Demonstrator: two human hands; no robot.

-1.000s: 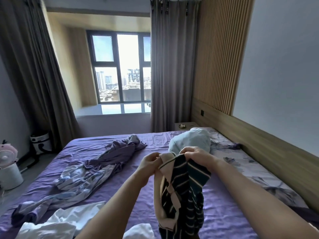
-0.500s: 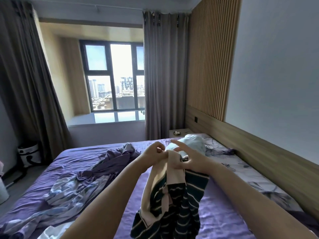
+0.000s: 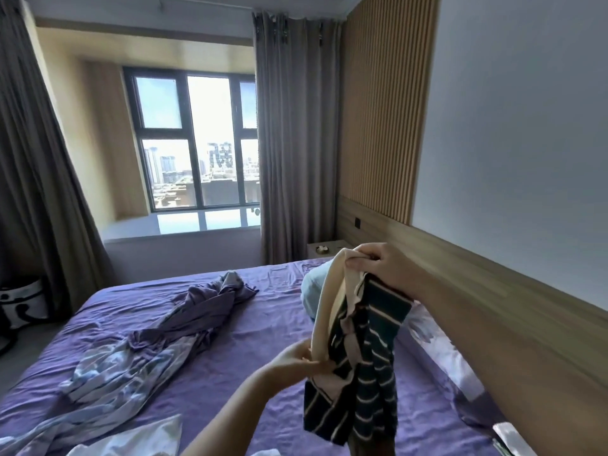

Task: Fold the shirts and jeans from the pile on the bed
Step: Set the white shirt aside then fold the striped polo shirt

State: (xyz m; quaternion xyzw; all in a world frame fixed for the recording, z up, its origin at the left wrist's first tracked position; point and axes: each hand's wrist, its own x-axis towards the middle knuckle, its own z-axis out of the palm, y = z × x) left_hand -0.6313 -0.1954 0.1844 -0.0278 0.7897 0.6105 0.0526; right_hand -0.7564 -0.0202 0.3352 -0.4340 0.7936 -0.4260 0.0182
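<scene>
A dark green shirt with cream stripes and a cream collar [image 3: 365, 366] hangs in the air above the purple bed [image 3: 256, 330]. My right hand [image 3: 385, 264] pinches the cream edge at the top, raised high. My left hand [image 3: 296, 362] grips the same cream edge lower down, at the shirt's left side. The body of the shirt dangles below both hands. A white garment [image 3: 138, 439] lies at the bed's near edge, partly cut off by the frame.
A crumpled purple and floral quilt [image 3: 164, 337] sprawls across the left half of the bed. A pale blue pillow [image 3: 312, 291] sits behind the shirt. A wooden headboard panel [image 3: 493, 291] runs along the right. Curtains and a window stand beyond the bed's far edge.
My hands, together at the shirt's top before, have spread apart: the right rose up and right, the left slid down along the cream edge. The view tilted upward.
</scene>
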